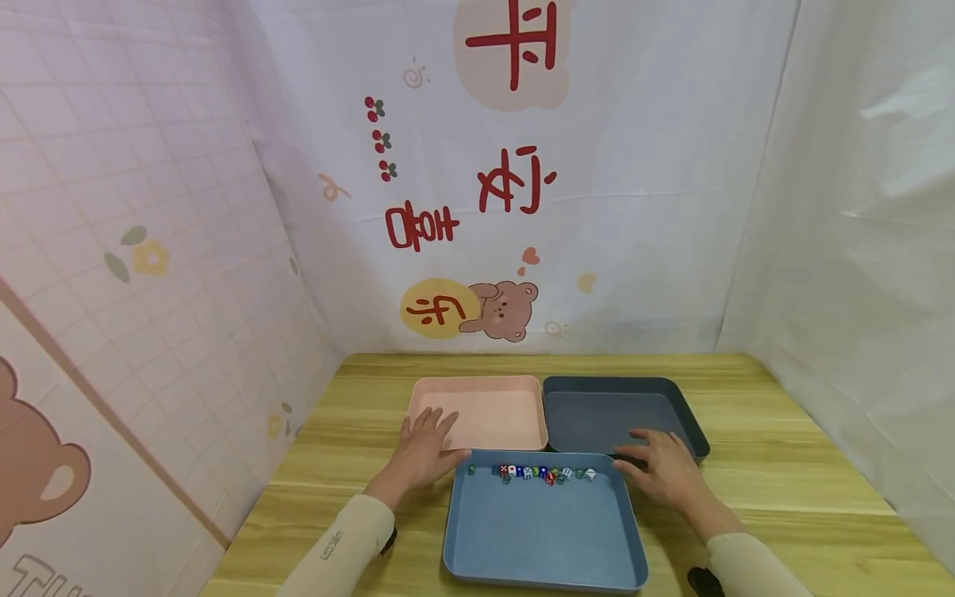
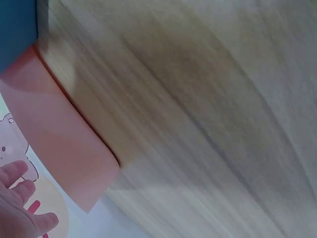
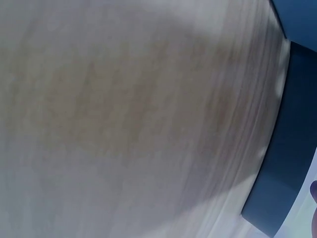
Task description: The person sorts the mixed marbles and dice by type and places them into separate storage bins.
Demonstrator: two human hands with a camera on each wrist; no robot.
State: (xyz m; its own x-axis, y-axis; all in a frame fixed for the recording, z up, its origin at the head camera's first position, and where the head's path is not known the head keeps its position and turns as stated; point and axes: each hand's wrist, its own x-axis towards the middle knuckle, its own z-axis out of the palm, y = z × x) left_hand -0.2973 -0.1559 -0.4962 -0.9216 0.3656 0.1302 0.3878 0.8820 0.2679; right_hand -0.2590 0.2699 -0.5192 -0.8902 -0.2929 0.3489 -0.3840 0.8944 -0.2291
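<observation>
A blue tray [image 1: 548, 531] lies closest to the person. Along its far side is a row of small dice [image 1: 527, 473] and green glassy pieces [image 1: 579, 474], too small to tell exactly. My left hand [image 1: 424, 452] has its fingers spread over the near left corner of a pink tray [image 1: 485, 410], its thumb by the blue tray's far left corner. My right hand [image 1: 660, 468] is at the blue tray's far right corner, fingers loosely bent over the edge of a dark blue tray [image 1: 612, 414]. Neither hand holds anything. In the left wrist view, the left fingers [image 2: 22, 191] are spread apart.
The pink and dark trays stand side by side behind the blue one on a wood-grain table [image 1: 791, 464]. White printed cloth [image 1: 634, 207] hangs behind and at both sides. Bare wood shows left and right of the trays.
</observation>
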